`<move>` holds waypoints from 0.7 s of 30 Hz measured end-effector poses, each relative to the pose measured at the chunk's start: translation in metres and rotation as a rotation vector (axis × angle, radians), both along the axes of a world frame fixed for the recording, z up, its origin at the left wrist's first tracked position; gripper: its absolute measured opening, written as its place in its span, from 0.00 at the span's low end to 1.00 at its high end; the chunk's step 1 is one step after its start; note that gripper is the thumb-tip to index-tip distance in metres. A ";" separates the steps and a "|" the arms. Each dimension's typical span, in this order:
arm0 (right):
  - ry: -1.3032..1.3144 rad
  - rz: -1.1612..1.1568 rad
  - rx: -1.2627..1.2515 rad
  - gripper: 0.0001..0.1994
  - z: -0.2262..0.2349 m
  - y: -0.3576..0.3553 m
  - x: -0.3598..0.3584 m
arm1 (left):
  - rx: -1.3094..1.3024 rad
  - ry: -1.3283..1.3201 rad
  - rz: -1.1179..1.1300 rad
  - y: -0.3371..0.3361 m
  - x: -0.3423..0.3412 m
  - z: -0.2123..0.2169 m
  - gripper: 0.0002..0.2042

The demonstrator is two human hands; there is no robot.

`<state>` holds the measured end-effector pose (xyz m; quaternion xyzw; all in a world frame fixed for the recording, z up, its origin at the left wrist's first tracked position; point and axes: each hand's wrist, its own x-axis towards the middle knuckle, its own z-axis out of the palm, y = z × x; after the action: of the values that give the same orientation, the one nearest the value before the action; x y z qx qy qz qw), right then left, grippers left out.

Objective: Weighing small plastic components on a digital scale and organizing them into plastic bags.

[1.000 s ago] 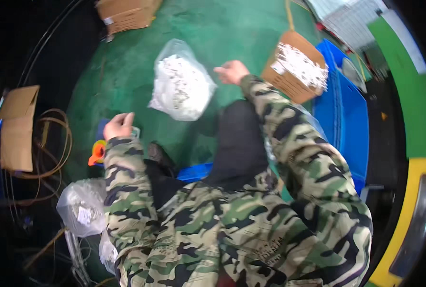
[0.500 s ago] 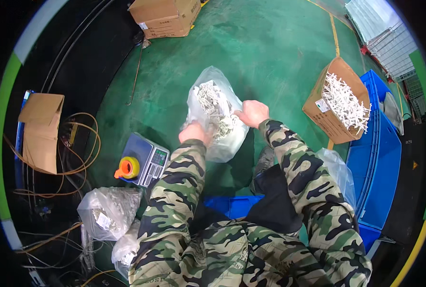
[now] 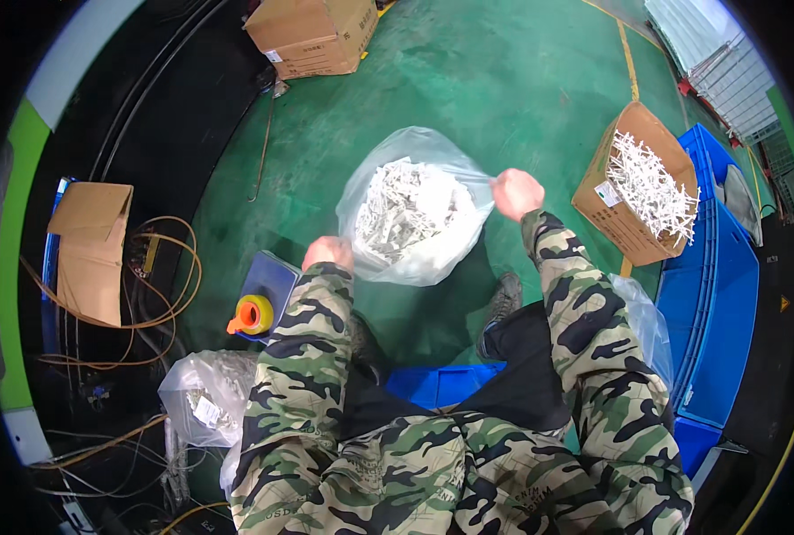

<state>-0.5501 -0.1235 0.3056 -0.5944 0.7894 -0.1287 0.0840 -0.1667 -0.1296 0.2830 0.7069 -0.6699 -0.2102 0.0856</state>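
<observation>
The clear plastic bag of white plastic pieces (image 3: 412, 218) sits on the green floor (image 3: 522, 80) in front of the person, its long axis running from lower left to upper right, mouth toward the right. The right hand (image 3: 516, 193) pinches the bag's rim in a closed grip; the left hand (image 3: 327, 253) is closed at its lower left edge. One brown cardboard box (image 3: 613, 219) at right holds more white pieces. Two further clear bags, one (image 3: 203, 394) lower left and one (image 3: 639, 323) lower right, lie nearby.
</observation>
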 end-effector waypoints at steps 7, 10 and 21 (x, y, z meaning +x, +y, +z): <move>-0.308 -0.084 -0.121 0.19 0.016 0.019 -0.032 | -0.130 0.295 0.163 0.051 0.031 0.007 0.19; -0.265 0.008 -0.164 0.19 0.005 0.018 -0.031 | -0.090 0.294 0.202 0.063 0.030 0.004 0.19; -0.437 0.026 -0.219 0.21 0.064 0.067 -0.037 | -0.091 0.655 0.136 0.169 0.047 0.034 0.13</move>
<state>-0.5876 -0.0566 0.3695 -0.5682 0.7260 -0.3379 0.1894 -0.1198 0.0395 0.3172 0.6404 -0.5669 -0.3898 0.3414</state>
